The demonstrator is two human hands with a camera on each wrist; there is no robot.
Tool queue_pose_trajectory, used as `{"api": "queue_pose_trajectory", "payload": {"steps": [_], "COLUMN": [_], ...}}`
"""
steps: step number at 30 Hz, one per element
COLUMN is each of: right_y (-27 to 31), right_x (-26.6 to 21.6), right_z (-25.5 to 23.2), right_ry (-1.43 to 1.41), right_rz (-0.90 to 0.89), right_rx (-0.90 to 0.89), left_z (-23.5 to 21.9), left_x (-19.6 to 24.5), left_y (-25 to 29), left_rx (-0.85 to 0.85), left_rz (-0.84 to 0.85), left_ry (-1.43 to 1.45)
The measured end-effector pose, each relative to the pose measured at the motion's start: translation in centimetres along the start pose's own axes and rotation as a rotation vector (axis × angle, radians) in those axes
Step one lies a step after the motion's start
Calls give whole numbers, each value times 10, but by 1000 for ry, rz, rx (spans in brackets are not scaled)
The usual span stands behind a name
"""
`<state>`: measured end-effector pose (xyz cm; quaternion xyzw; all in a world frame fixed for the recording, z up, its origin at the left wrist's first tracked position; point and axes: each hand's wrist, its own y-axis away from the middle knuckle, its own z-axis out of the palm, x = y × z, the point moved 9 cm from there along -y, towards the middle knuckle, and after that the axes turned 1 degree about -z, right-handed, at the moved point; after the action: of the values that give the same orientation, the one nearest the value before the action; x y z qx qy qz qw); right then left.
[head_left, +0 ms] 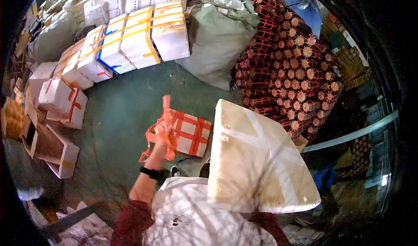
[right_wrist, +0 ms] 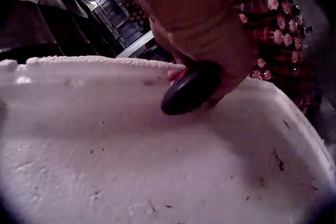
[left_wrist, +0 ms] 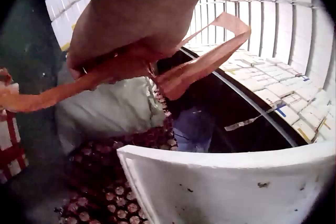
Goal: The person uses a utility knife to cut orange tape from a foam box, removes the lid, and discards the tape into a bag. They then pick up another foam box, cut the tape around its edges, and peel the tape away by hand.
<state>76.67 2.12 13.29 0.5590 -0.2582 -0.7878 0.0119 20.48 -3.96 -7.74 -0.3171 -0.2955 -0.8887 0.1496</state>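
My left hand (head_left: 162, 135) grips a crumpled bunch of red tape (head_left: 166, 104), whose loose ends trail out on both sides in the left wrist view. Beside that hand, low near the feet, lies a white box (head_left: 187, 135) crossed with red tape. A large white foam lid (head_left: 257, 159) with clear tape across it is held up tilted at the right, hiding my right hand in the head view. In the right wrist view my right hand (right_wrist: 210, 40) bends over the lid's rim, with a smooth dark rounded object (right_wrist: 191, 87) in its grasp against the foam.
Taped foam boxes (head_left: 139, 37) line the back left, and an open foam box (head_left: 56, 152) sits at the left. A full greenish sack (head_left: 217, 37) stands at the back beside stacked red mesh bags (head_left: 296, 72). Green floor (head_left: 117, 102) shows between them.
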Motion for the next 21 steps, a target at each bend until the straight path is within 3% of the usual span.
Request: {"api": "queue_pose_trajectory", "payload": {"steps": [2,5,8,11,12,15,18,20,21], "right_y": [-2,-8,-16,-29,-35,-56,-72,-90,-72], "right_x": [-1,5,5,0,-4,-21,-52,-38,-31], "right_z": [3,12,34,64,79,135,190,220,243], "right_ry": [30,69,103,122,126,156,384,666,769], "right_rz": [16,53,73,75,73,38,-228,-429,-455], "right_rx": [-7,-21,-55,-112,-142,-271,-341,-367,-451], "left_z": [-53,-95,-152,-240,-240,-151,-187,-224,-236], "left_x": [-9,31,36,34,44,115,98,74,58], "left_y": [-3,38,91,140,165,291,355,390,411], "left_rx": [131,292,406,701,710,621,687,744,780], "left_rz": [-108,62,-66,113,186,424,544,611,640], "left_ry": [-88,-317,-225,-196,-150,49,38,29,29]}}
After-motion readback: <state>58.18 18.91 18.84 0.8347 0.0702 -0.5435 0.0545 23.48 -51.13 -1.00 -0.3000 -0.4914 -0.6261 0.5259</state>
